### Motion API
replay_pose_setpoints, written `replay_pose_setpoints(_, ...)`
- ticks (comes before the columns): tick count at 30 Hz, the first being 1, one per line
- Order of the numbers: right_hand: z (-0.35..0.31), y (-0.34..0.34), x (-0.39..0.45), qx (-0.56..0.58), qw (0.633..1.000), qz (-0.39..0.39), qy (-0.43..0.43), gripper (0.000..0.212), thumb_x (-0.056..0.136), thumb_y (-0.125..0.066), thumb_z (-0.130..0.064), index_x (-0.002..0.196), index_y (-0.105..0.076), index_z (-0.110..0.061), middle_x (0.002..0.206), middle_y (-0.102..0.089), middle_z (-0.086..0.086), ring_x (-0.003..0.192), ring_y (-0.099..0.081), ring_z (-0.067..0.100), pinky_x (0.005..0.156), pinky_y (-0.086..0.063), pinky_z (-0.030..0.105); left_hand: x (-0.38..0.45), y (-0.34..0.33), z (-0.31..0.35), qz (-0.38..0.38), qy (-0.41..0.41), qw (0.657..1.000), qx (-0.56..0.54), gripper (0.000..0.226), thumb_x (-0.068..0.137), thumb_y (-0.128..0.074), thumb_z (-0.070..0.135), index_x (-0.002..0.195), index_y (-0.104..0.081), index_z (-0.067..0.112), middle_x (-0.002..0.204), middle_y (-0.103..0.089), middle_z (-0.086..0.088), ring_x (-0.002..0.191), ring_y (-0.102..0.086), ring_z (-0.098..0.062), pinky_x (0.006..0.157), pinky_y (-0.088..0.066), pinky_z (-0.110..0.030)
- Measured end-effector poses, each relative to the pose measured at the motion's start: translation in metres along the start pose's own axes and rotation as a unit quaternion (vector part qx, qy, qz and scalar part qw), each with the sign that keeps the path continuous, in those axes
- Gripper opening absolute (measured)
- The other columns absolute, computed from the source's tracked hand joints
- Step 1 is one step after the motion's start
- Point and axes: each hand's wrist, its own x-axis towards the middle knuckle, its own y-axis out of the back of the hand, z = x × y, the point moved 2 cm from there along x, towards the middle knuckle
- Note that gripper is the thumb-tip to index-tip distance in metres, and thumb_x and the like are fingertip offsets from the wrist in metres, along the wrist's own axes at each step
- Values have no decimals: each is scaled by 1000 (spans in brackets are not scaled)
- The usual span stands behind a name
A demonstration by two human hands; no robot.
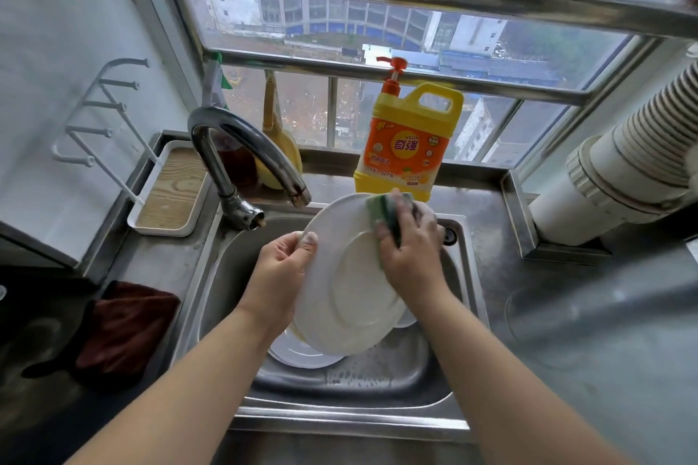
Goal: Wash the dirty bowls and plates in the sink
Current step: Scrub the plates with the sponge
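Large round white ceramic plate (340, 298): tilted above stainless steel sink (377, 381), L hand (281, 264) gripping its left rim w/ curled fingers. R hand (409, 245) grasps green-yellow sponge (391, 213), pressed on plate's upper part. More white dishes (302, 353) in basin below. Yellow detergent jug w/ pump (406, 140) on ledge behind; curved chrome tap (241, 159) at left.

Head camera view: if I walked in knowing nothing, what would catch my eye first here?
Probably the big white plate held tilted over the steel sink, the left hand gripping its rim while the right hand presses a green sponge against it. Next, the bright yellow-and-orange detergent jug on the ledge behind the sink, in front of the window. More white dishes lie in the basin beneath the plate.
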Motion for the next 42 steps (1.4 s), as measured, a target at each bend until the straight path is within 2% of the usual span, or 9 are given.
replay_pose_setpoints(5, -32, -15, -16, -63, 981, -1, 185, 59, 93, -42, -53, 147, -23, -42, 147, -18, -2, 131, -18, 22, 110, -19, 38, -3, -2, -5, -21, 17, 1000, -10, 25, 97, -51, 16, 79, -67, 8, 74, -64, -13, 64, -58, -22, 60, -49, -31)
replay_pose_setpoints(11, 39, -1, 21, 46, 988, 20, -144, 54, 95, -43, -49, 146, -33, -34, 142, -37, 10, 130, -34, 33, 107, -34, 50, -2, 4, -3, 20, -7, 1000, -11, 27, 99, -49, 17, 76, -61, 8, 70, -51, -11, 60, -45, -18, 56, -39, -27)
replay_pose_setpoints(15, -3, -7, -15, 59, 998, 26, -5, 56, 94, -50, -44, 147, -33, -30, 145, -26, 4, 132, -22, 23, 109, -25, 35, -5, -1, -6, -15, -17, 999, 41, 42, 98, -50, 14, 59, -64, 20, 58, -57, 0, 52, -48, -11, 50, -41, -23)
replay_pose_setpoints(19, -39, -11, -11, -19, 993, 18, 113, 59, 93, -52, -45, 147, -30, -36, 146, -21, 0, 130, -19, 20, 109, -22, 34, -7, -7, -8, -22, 12, 1000, 2, 26, 97, -51, 15, 78, -67, 8, 73, -65, -13, 63, -59, -22, 63, -49, -33)
replay_pose_setpoints(25, 35, -9, 17, 108, 978, 17, -179, 53, 92, -43, -52, 143, -30, -43, 146, -29, 8, 129, -31, 32, 106, -35, 50, -6, -1, -8, 44, 12, 998, -50, 27, 98, -50, 19, 73, -57, 10, 66, -54, -5, 60, -48, -16, 58, -41, -28)
replay_pose_setpoints(30, 64, -32, -26, 292, 898, -2, -328, 56, 94, -48, -44, 144, -24, -38, 140, -35, 9, 108, -42, 21, 97, -39, 37, -8, 2, -5, 66, 13, 990, -125, 31, 99, -48, 19, 71, -62, 15, 67, -62, 1, 64, -57, -12, 64, -49, -28)
replay_pose_setpoints(35, 65, -29, -28, 413, 863, 14, -291, 54, 95, -52, -35, 142, -25, -38, 124, -50, 4, 104, -55, 23, 94, -48, 47, -16, 14, -20, 18, 41, 987, -152, 35, 97, -47, 24, 75, -74, 23, 84, -72, 0, 79, -67, -13, 74, -57, -31)
replay_pose_setpoints(37, 65, -18, -24, 383, 894, 26, -230, 51, 96, -52, -31, 141, -28, -37, 121, -49, 1, 98, -54, 16, 86, -47, 40, -21, 20, -26, -29, 64, 981, -178, 16, 89, -59, 28, 87, -73, 20, 94, -72, -5, 87, -67, -17, 73, -59, -30)
replay_pose_setpoints(42, 60, 17, -9, 257, 966, -7, -28, 45, 88, -59, -34, 128, -41, -43, 117, -46, -19, 103, -50, -1, 81, -46, 23, -20, 42, -27, -188, 120, 970, -96, 57, 74, -76, 24, 127, -57, 17, 118, -62, -15, 105, -61, -31, 82, -56, -42)
